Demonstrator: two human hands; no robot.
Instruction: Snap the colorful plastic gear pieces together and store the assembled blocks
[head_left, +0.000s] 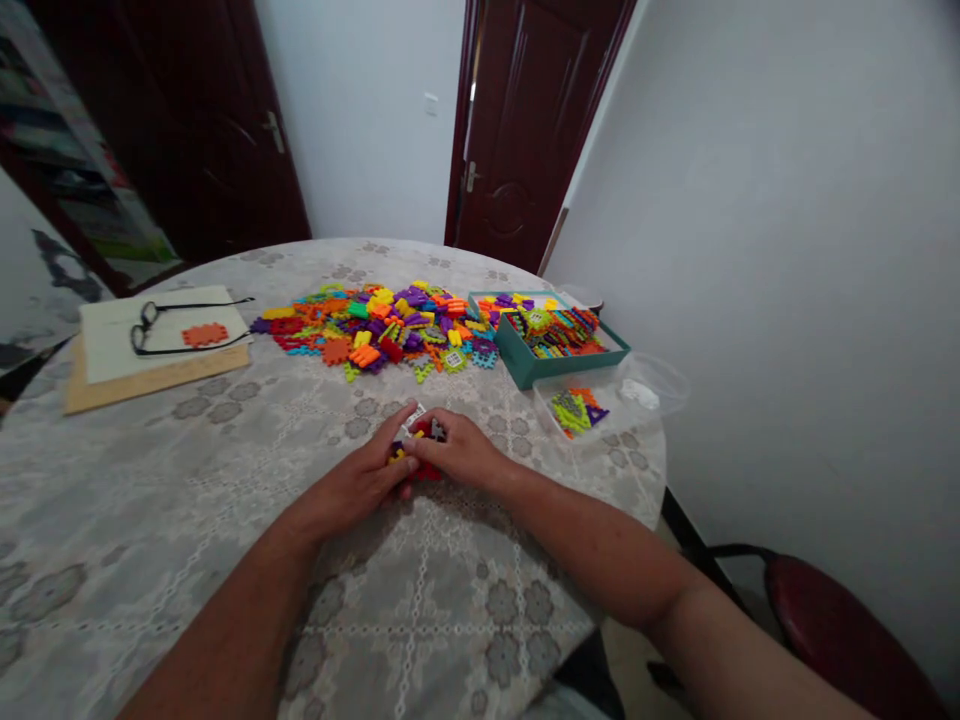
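While the left hand (367,477) and right hand (461,452) together grasp a small cluster of toy pieces (429,470), a colourful heap (390,328) lies beyond them. Beside it stands a green box (516,360).

On my left, black-framed eyeglasses (138,338) lie folded open across a pale sheet of paper (112,345), with a tan sheet (157,387) under it. A flower-patterned tablecloth (225,500) spreads before me. Beyond stand two dark red doors (536,110), a wall switch (430,104) between them; a dark red chair (840,620) is at my right.
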